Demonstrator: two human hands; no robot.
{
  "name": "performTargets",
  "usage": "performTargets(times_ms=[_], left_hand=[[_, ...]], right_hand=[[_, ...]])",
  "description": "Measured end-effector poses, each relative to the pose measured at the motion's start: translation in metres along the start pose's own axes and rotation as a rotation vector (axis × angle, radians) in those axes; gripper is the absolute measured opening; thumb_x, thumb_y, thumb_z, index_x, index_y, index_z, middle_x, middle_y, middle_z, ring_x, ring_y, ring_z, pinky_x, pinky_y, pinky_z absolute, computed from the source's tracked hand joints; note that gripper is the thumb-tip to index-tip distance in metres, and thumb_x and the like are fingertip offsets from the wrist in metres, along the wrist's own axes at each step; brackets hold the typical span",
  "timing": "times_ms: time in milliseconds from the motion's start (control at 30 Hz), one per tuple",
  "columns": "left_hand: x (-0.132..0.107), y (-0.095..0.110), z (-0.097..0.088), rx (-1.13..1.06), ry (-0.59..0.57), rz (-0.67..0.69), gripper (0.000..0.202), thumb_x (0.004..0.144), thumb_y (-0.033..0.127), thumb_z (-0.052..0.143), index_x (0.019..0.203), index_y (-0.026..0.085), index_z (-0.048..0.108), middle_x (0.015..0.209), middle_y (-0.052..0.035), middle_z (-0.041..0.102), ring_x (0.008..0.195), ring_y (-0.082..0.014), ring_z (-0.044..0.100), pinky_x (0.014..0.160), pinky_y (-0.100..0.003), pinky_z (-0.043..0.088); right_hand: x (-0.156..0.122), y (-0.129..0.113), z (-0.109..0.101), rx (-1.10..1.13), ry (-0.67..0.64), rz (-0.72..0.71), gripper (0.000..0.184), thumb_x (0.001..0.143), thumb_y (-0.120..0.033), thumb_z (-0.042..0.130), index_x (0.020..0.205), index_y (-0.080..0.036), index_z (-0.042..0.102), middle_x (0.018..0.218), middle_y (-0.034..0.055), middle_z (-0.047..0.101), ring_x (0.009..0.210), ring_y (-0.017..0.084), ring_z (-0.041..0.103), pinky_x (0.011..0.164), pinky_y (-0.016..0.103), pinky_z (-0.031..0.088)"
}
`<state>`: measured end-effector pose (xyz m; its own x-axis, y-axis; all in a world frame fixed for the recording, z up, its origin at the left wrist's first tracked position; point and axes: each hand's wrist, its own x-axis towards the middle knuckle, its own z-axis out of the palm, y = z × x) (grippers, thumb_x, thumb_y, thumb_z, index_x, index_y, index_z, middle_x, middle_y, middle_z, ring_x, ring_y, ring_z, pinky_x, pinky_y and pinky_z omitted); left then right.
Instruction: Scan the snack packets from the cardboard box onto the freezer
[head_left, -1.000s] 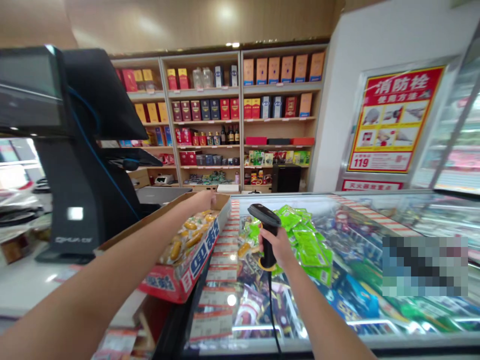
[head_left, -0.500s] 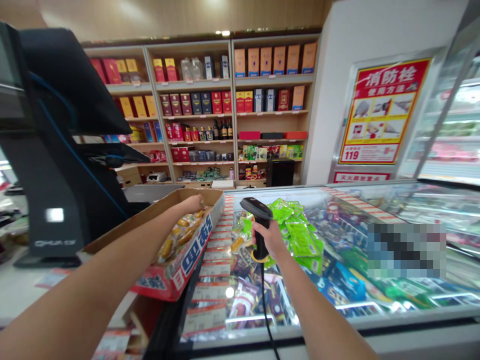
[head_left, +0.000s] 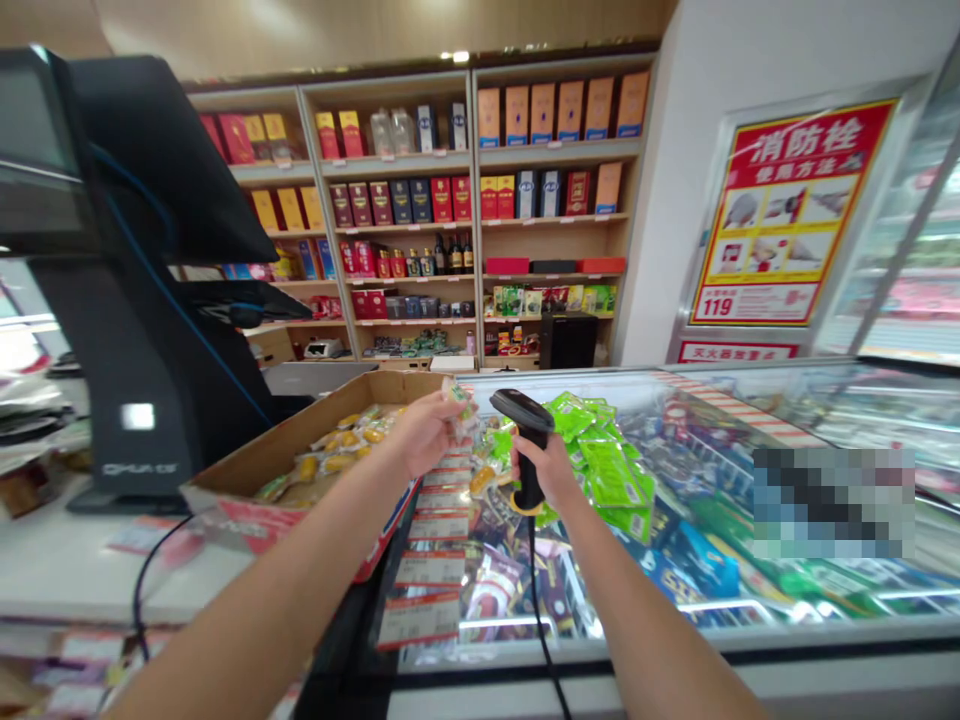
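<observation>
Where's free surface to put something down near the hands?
White counter between the register stand and the cardboard box: mostly bare, bar a cable and paper slips. Crowded: the box holds snack packets; the left hand with a packet and the right hand with the scanner sit close together over the price tags on the freezer.

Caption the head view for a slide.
Left hand holds a packet beside the barcode scanner in the right hand, over a glass-topped freezer.

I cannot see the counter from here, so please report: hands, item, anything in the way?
Left hand shut on snack packet, held beside scanner. Right hand shut on scanner. Nothing between them.
</observation>
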<state>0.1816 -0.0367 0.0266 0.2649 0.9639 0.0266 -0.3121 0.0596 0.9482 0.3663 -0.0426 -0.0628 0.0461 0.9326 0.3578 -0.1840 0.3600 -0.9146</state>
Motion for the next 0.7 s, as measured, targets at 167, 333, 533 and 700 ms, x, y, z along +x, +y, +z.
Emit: performTargets(times_ms=[167,333,533,700], left_hand=[[0.035,-0.080,-0.007,0.029,0.218,0.264,0.033,0.058,0.020,0.079,0.086,0.018,0.062,0.076,-0.0001,0.069,0.070,-0.0153,0.065,0.064,-0.025,0.051],[0.054,-0.113,-0.025,0.028,0.119,0.352,0.056,0.056,0.026,0.082,0.108,0.022,0.061,0.099,-0.0044,0.072,0.087,-0.0195,0.067,0.073,-0.028,0.053],[0.049,-0.115,-0.034,-0.040,0.182,0.371,0.063,0.062,0.030,0.079,0.119,0.029,0.053,0.120,-0.0041,0.066,0.082,-0.0169,0.065,0.060,-0.024,0.053],[0.055,-0.117,-0.037,-0.153,0.257,0.460,0.053,0.065,0.033,0.080,0.110,0.026,0.052,0.112,-0.0043,0.069,0.090,-0.0178,0.068,0.071,-0.026,0.055]], right_hand=[[0.001,-0.001,-0.002,0.028,0.002,0.019,0.028,0.066,-0.042,0.071,0.076,-0.017,0.063,0.050,-0.0030,0.058,0.038,0.013,0.053,0.040,0.025,0.044],[-0.001,-0.005,-0.004,-0.010,-0.150,0.123,0.028,0.065,-0.041,0.072,0.076,-0.017,0.062,0.050,-0.0031,0.059,0.037,0.012,0.052,0.039,0.024,0.043],[-0.002,-0.005,-0.009,-0.078,-0.257,0.161,0.027,0.068,-0.039,0.074,0.075,-0.017,0.061,0.050,-0.0024,0.060,0.037,0.012,0.053,0.039,0.023,0.043],[0.002,0.000,-0.018,-0.095,-0.325,0.154,0.027,0.071,-0.041,0.073,0.077,-0.017,0.062,0.050,-0.0026,0.060,0.036,0.012,0.052,0.038,0.022,0.041]])
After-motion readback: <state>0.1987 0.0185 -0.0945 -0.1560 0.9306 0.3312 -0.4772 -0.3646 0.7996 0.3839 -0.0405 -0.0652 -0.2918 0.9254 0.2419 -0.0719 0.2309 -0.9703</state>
